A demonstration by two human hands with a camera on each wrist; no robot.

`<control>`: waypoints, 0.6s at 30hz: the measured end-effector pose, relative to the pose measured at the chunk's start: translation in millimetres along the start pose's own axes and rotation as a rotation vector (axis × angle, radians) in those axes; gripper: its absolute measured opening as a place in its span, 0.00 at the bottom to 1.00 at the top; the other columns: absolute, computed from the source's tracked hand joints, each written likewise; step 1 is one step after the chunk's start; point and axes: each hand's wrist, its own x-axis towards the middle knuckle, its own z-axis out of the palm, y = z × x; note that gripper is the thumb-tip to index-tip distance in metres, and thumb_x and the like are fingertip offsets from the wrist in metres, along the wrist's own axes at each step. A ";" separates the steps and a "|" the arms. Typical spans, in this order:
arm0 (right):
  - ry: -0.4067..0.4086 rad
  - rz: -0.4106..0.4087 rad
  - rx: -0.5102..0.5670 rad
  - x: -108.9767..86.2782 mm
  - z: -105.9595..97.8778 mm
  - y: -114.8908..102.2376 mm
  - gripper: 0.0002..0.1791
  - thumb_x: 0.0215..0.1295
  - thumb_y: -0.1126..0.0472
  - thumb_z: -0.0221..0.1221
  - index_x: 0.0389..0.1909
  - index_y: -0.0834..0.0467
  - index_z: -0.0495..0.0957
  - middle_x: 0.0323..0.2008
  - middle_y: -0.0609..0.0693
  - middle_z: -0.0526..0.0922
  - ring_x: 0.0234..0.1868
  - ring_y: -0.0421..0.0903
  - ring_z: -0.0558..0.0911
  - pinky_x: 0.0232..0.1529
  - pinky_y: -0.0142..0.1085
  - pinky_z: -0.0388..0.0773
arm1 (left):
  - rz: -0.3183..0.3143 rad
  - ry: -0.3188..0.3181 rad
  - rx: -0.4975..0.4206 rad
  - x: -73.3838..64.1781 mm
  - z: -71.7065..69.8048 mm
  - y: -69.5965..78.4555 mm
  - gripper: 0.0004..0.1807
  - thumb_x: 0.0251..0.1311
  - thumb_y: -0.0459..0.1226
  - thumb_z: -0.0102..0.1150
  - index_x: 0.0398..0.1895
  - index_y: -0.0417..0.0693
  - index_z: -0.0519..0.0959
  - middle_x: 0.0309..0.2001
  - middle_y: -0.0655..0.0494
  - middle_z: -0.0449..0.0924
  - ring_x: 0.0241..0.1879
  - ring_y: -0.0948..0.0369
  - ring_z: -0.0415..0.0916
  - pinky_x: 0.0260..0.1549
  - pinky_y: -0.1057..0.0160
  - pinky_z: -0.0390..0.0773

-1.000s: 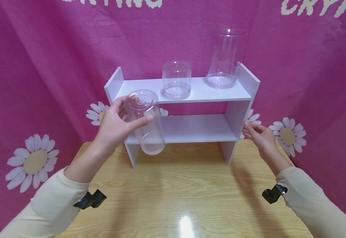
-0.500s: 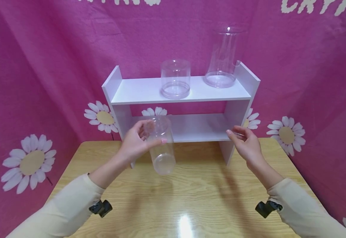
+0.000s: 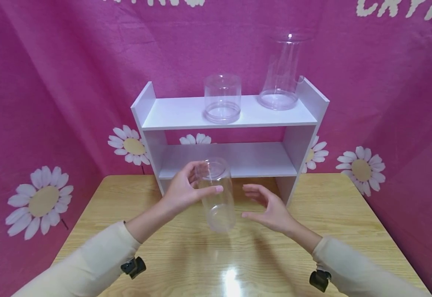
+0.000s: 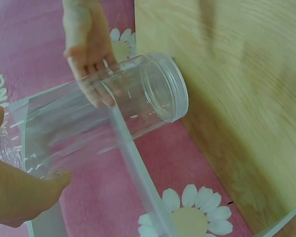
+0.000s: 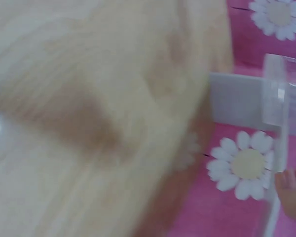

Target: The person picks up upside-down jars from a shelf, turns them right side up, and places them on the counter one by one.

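Observation:
My left hand (image 3: pixel 182 189) grips a clear, tall cylindrical jar (image 3: pixel 220 202) near its upper end, thumb across the front. The jar is slightly tilted in the air in front of the lower shelf. In the left wrist view, a thick clear rim or lid (image 4: pixel 178 91) closes off the end nearer the table. My right hand (image 3: pixel 273 209) is just right of the jar, fingers and thumb spread apart, holding nothing. In the right wrist view only a few fingertips (image 5: pixel 292 183) and the jar's rim end (image 5: pixel 274 91) show, at the right edge.
A white two-tier shelf (image 3: pixel 178 111) stands at the back of the wooden table (image 3: pixel 186 268). On its top board are a short clear jar (image 3: pixel 222 97) and, to the right, a taller clear jar (image 3: pixel 279 78). A pink daisy-print curtain (image 3: pixel 71 103) hangs behind and at both sides.
My left hand has carried the jar down and to the right, away from the upper shelf. My right hand has left the shelf's right side, moved left towards the jar and spread its fingers.

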 end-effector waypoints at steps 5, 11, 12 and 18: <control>-0.120 -0.040 0.046 -6.8 12.0 11.7 0.45 0.47 0.63 0.73 0.67 0.61 0.63 0.66 0.60 0.70 0.64 0.33 0.70 0.69 0.40 0.68 | -0.004 -0.004 -0.014 -1.9 6.3 -2.6 0.41 0.48 0.39 0.73 0.66 0.43 0.64 0.64 0.43 0.72 0.65 0.46 0.70 0.65 0.49 0.71; -0.152 -0.042 0.116 -7.7 27.1 15.7 0.48 0.43 0.63 0.75 0.67 0.63 0.61 0.64 0.62 0.70 0.62 0.28 0.70 0.69 0.29 0.68 | 0.007 -0.009 -0.032 -4.3 9.7 -4.2 0.40 0.49 0.38 0.72 0.66 0.43 0.64 0.64 0.43 0.72 0.64 0.46 0.71 0.64 0.51 0.73; -0.145 -0.035 0.123 -7.4 29.6 15.5 0.48 0.43 0.63 0.75 0.67 0.62 0.62 0.64 0.62 0.71 0.61 0.27 0.70 0.68 0.26 0.68 | 0.013 -0.013 -0.040 -4.4 9.8 -3.8 0.40 0.49 0.38 0.72 0.66 0.42 0.64 0.64 0.43 0.71 0.64 0.46 0.70 0.64 0.51 0.73; -0.082 0.016 0.114 -4.1 39.4 8.4 0.44 0.42 0.62 0.76 0.63 0.60 0.67 0.63 0.58 0.75 0.60 0.29 0.73 0.65 0.24 0.70 | 0.041 -0.025 -0.072 -4.1 10.8 0.5 0.40 0.50 0.36 0.70 0.66 0.40 0.63 0.64 0.43 0.71 0.64 0.47 0.71 0.66 0.52 0.72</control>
